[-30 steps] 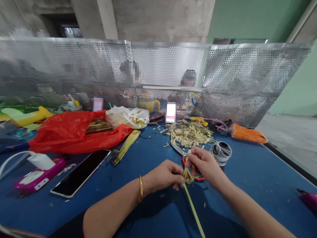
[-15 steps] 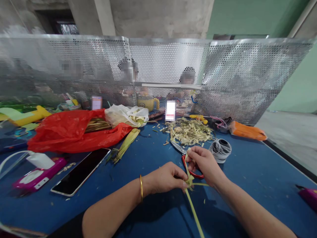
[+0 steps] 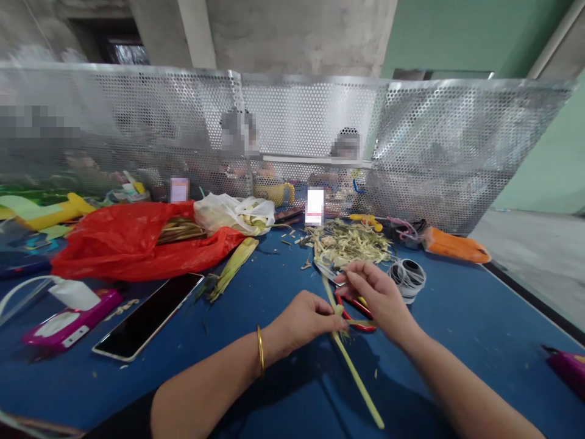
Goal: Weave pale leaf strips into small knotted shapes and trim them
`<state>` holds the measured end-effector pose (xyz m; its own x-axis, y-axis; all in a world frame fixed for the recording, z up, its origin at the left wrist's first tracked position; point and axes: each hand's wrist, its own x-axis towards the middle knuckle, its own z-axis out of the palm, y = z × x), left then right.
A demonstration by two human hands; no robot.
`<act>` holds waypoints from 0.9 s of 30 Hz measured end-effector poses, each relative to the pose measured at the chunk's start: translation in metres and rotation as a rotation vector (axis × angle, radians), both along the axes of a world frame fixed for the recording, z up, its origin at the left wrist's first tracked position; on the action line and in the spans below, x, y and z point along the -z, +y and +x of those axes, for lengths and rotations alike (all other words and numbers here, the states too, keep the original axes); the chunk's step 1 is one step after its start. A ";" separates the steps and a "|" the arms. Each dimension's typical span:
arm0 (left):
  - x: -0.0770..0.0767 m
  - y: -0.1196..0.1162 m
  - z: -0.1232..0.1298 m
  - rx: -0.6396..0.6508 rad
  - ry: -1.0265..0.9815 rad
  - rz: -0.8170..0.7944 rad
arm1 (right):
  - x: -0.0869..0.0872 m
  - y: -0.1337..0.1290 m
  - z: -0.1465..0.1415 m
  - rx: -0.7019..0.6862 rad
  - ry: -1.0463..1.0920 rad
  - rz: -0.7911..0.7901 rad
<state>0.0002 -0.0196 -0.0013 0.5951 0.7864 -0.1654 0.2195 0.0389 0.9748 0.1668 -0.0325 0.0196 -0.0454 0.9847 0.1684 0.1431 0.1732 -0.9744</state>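
My left hand point(image 3: 311, 317) pinches a crossed knot of pale green plant strips point(image 3: 359, 378), which look like husk or leaf. One long strip runs down towards me, a shorter end points up and away, and another sticks out to the right. My right hand point(image 3: 372, 296) hovers just right of the upper end, its fingers loosely bent and apart, with nothing visible in them. Below it lie scissors with red handles point(image 3: 364, 328), partly covered by the hand. A roll of grey cord point(image 3: 408, 280) stands just beyond my right hand.
Dry plant scraps point(image 3: 354, 242) are heaped behind the scissors. To the left lie a husk bundle point(image 3: 234, 268), a red plastic bag point(image 3: 114, 238), a black-screened phone point(image 3: 150, 317) and a purple power strip point(image 3: 68, 332). A perforated metal screen point(image 3: 311, 110) closes off the back, people behind it.
My right hand has let go of the upper strip end, which now leans left, away from its fingers. My left hand has shifted slightly left and up with the knot.
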 end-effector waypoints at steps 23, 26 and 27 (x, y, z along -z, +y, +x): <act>-0.004 0.014 -0.005 -0.269 -0.209 -0.214 | -0.012 -0.005 0.012 0.073 -1.153 0.708; -0.001 0.013 -0.002 -0.328 -0.294 -0.304 | -0.002 -0.017 -0.008 -0.139 -1.264 0.907; 0.000 0.013 -0.001 -0.342 -0.315 -0.332 | 0.003 -0.019 -0.015 -0.176 -1.326 0.942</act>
